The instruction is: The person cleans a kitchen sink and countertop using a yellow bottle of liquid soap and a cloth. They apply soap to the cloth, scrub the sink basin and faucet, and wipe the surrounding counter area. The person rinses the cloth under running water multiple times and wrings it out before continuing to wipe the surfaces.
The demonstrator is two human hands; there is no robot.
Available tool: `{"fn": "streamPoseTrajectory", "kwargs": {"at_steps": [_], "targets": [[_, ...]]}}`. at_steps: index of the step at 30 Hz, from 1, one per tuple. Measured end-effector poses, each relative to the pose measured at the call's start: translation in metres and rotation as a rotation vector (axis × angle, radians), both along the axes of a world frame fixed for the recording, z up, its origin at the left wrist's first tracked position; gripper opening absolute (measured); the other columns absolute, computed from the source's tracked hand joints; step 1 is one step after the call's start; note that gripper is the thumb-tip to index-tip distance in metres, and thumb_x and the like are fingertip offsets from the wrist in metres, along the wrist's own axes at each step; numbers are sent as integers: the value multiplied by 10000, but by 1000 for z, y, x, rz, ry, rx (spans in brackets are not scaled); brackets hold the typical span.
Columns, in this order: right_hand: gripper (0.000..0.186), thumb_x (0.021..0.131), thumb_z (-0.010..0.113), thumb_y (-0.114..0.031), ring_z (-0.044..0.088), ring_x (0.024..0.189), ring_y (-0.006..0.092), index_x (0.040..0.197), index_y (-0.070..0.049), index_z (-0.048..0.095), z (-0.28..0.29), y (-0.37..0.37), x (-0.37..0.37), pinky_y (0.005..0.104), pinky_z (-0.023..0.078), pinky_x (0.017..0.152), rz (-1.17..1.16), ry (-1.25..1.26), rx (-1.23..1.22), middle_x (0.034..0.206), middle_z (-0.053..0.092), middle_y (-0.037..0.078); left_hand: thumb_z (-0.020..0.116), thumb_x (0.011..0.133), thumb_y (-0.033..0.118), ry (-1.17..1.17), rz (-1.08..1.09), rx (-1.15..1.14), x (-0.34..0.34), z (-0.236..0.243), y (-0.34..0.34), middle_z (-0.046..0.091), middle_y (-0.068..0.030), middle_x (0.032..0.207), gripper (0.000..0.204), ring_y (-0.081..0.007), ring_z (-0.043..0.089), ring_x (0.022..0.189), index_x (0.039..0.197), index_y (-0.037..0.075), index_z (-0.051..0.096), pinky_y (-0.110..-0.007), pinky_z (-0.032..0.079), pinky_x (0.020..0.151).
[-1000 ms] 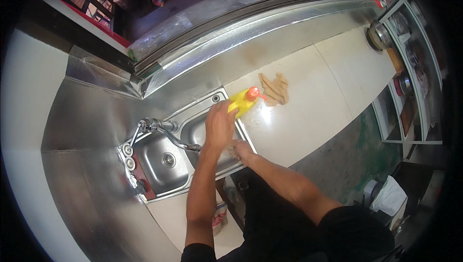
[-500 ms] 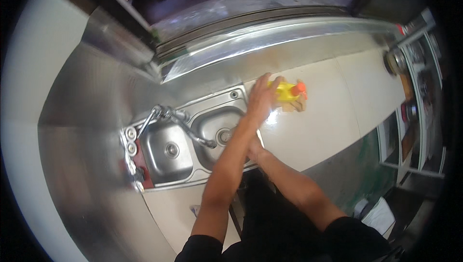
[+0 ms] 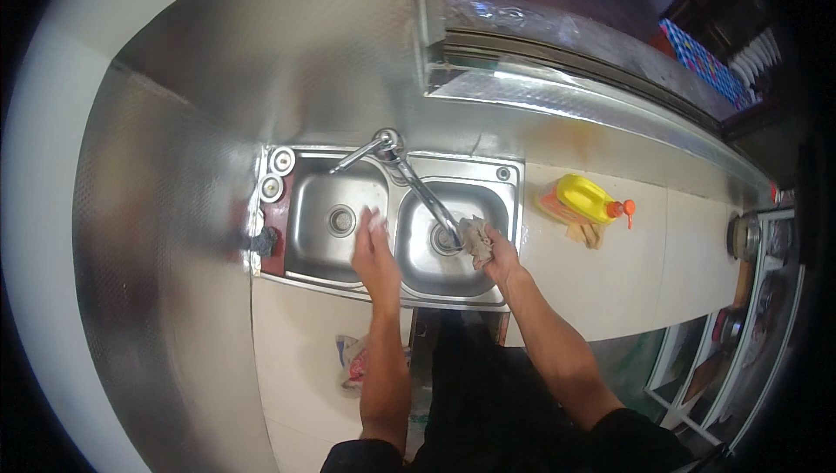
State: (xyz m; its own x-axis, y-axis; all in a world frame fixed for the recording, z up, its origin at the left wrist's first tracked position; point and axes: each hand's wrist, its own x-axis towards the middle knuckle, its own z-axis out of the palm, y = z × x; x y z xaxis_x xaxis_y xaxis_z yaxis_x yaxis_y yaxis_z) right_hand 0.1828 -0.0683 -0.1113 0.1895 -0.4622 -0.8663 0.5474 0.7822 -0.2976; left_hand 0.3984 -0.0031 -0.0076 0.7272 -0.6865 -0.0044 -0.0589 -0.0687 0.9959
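My right hand [image 3: 502, 259] grips a crumpled grey-brown cloth [image 3: 476, 242] above the right basin [image 3: 488, 203], close to the end of the faucet [image 3: 422, 190]. Over the rim between the two basins is my left hand [image 3: 376, 260], its fingers stretched out; something whitish, perhaps foam, shows at the fingertips. Neither hand touches the faucet. On the counter right of the sink is a yellow bottle [image 3: 582, 199] with an orange pump top, beside a tan cloth [image 3: 587, 233].
The left basin [image 3: 318, 251] has a drain in its floor. Two round drain strainers [image 3: 277, 175] and a dark scrubber [image 3: 264, 242] lie at the sink's left end. A patterned rag [image 3: 353, 360] is on the near counter. White shelving [image 3: 679, 368] stands at right.
My left hand has left the yellow bottle and moved left to the sink. My right hand, earlier hidden behind my left arm, now shows with the cloth. The view has shifted.
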Motion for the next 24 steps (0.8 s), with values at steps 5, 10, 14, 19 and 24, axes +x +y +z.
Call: {"fn": "streamPoseTrajectory", "kwargs": {"at_steps": [5,10,14,19,24], "targets": [[297,1087,466,-274,613,682,243,1139,-54,659,-12,0,24,402,464,513,93,-31,-38,923,688,98,525,1069,296,171,58,-94,50,49,-67,715,-160,1154,443,-226,684,1042,1305,-69,616,-342,551,905],[259,1069,521,-272,611,644,258,1088,-49,652,-22,-1,30,410,458,482,211,-34,-54,917,685,106,521,1063,269,71,82,-66,59,55,-77,753,-125,1016,390,-184,688,940,1136,-58,722,-332,540,863],[269,1074,503,-279,613,624,265,1099,-44,632,-5,0,49,418,444,441,232,-19,-27,887,673,107,534,1057,274,57,59,-70,64,52,-72,754,-116,1016,393,-176,690,939,1136,-63,720,-333,536,877],[323,1092,408,-288,634,643,281,1092,-33,605,-14,-4,46,398,453,410,259,-115,-132,897,658,123,539,1057,310,229,91,15,51,3,-49,721,-122,1124,425,-187,684,988,1279,-36,647,-329,545,876],[325,1088,412,-270,638,651,272,1153,-18,608,-23,-2,52,406,466,412,295,-114,-120,912,661,126,640,958,521,879,24,461,-21,-170,19,600,-114,1308,684,-224,569,1176,1408,17,531,-428,494,922]]}}
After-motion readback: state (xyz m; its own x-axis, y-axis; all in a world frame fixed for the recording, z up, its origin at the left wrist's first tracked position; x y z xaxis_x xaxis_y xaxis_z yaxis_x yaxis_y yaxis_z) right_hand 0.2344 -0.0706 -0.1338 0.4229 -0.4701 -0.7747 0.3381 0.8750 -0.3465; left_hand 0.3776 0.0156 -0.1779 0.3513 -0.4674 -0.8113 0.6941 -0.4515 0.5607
